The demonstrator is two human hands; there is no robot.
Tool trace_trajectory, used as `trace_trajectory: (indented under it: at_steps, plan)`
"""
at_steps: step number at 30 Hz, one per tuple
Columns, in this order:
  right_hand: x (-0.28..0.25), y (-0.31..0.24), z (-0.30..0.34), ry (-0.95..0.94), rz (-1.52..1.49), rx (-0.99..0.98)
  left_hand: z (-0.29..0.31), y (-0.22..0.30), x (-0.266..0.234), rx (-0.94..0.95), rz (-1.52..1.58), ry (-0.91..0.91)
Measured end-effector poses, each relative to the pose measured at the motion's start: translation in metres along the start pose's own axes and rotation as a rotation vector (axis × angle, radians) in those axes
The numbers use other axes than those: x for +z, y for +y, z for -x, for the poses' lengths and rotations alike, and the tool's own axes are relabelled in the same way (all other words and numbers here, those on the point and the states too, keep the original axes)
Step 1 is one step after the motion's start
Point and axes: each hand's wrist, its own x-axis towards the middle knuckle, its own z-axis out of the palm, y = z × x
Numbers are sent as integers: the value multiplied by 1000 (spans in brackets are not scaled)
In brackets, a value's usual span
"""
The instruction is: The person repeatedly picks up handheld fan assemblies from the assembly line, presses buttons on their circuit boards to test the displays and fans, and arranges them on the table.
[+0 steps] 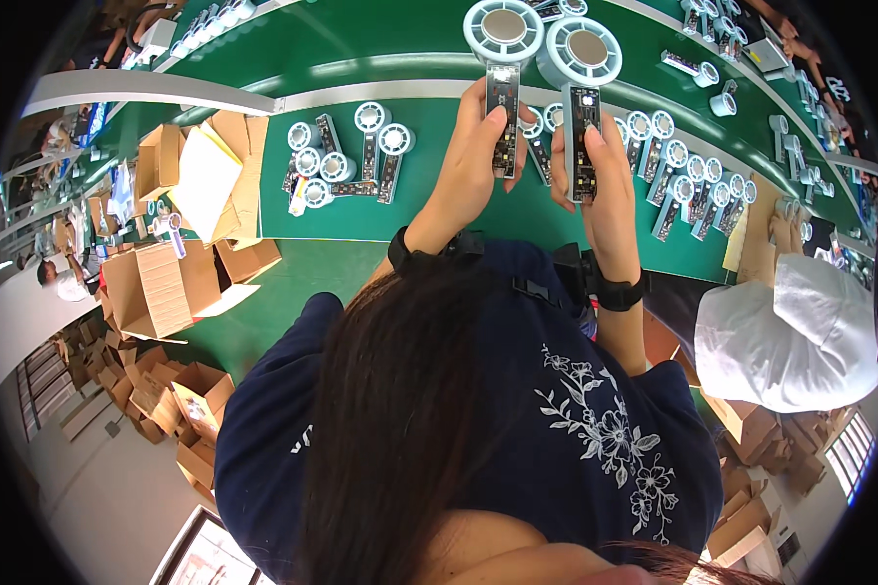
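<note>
In my left hand a pale blue handheld fan stands upright, its round head up and the circuit board in its handle bare. My right hand grips a second fan of the same kind, thumb on the board. The two fans are side by side above the green table, their heads close together. Between my hands, partly hidden, more fans lie on the table. A loose group of similar fans lies to the left, and several more fans lie in rows to the right.
Flattened cardboard and an open carton stand at the table's left. A green conveyor belt carrying fans runs beyond a pale rail. On my right sits a person in a white top. More cartons are stacked on the floor behind.
</note>
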Motion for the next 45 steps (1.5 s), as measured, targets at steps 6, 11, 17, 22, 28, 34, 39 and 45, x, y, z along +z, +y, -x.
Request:
trace_trajectory:
  at_steps: [6,11,17,22,28,34,39,45]
  plan:
    - [0,3,0,5,11,-5,1,0,2,-26,35,27]
    - [-1,3,-2,4,2,18,-1,3,5,-15,15,68]
    - [-2,5,-4,-59,8,16,-2,1,1,8,-2,58]
    - [-2,8,-5,-86,-4,0,-2,5,0,19,12,52]
    - [-6,13,-7,-56,-65,-1,-1,1,1,14,42,50]
    - [-10,17,-5,-75,-78,18,2,3,1,-17,13,35]
    - [-8,16,-4,-94,-87,22,3,0,0,9,35,36]
    - [-3,15,-2,-82,-49,6,4,0,-2,-15,55,68]
